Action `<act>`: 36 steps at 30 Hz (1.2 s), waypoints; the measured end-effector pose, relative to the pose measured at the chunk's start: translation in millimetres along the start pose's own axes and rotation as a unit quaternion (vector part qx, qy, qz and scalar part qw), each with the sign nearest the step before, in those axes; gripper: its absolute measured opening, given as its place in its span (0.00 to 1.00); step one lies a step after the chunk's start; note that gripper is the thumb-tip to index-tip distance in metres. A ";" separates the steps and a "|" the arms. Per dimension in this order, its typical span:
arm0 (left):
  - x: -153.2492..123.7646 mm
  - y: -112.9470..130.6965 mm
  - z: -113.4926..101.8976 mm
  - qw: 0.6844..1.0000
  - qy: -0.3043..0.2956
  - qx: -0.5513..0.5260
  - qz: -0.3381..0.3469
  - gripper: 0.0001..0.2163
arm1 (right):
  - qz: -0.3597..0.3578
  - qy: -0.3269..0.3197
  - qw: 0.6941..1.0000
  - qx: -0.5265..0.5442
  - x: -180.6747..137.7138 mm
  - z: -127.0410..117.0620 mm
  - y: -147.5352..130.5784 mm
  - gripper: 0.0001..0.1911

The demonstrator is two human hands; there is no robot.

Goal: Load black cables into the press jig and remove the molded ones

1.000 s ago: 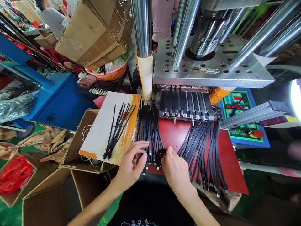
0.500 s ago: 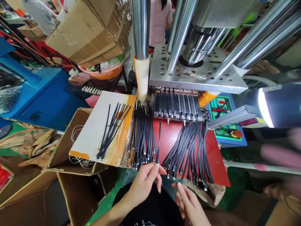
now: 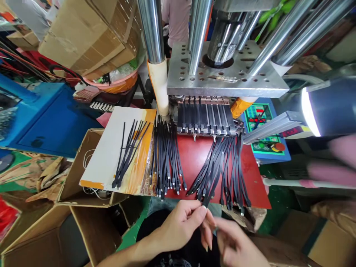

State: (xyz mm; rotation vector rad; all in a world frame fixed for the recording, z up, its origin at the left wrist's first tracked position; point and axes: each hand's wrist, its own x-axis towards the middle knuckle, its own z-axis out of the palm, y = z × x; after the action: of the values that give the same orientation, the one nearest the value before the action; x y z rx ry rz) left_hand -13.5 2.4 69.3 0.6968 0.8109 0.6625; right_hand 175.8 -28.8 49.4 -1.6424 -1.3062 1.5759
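My left hand (image 3: pixel 182 222) is low in front of the red mat (image 3: pixel 194 159), with thumb and fingers pinched on the near end of a black strip (image 3: pixel 207 196) from the right-hand fan of black strips (image 3: pixel 225 167). My right hand (image 3: pixel 236 244) is just right of it and below. It is blurred, and its fingers reach toward the left fingertips. A second bundle of black strips (image 3: pixel 167 155) lies at the mat's left edge. A third, smaller bundle (image 3: pixel 128 152) lies on a white and orange board (image 3: pixel 111 155).
A steel press (image 3: pixel 222 74) with chrome columns stands behind the mat, with a die (image 3: pixel 205 118) full of strips under it. A control panel (image 3: pixel 264 129) and a bright lamp (image 3: pixel 319 107) are at the right. Open cardboard boxes (image 3: pixel 83 222) are at the left. A person in pink stands behind the press.
Both hands have drawn back from the middle bundle toward my body. The left hand now pinches a strip end from the right fan, and the right hand has come up beside it.
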 end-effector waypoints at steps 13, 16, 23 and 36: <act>20.5 58.1 -20.4 0.924 0.145 0.289 0.205 0.18 | -0.209 0.131 0.968 0.046 40.9 26.1 -45.7 0.25; 32.1 87.4 -27.4 0.916 0.109 0.305 0.237 0.15 | -0.250 0.122 0.960 0.003 43.9 31.6 -40.1 0.21; 29.7 95.8 -30.9 0.891 0.095 0.340 0.286 0.10 | -0.365 0.202 0.909 -0.026 61.8 24.9 -31.7 0.12; 30.4 89.1 -37.1 0.887 0.075 0.316 0.328 0.18 | -0.354 0.080 0.932 -0.019 69.5 20.9 -63.5 0.14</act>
State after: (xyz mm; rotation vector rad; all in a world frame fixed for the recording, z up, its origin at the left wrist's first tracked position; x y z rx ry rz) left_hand -50.6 89.1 106.1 1.5721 0.9445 1.0825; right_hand 128.4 52.9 68.7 -1.0894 -1.6000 0.9630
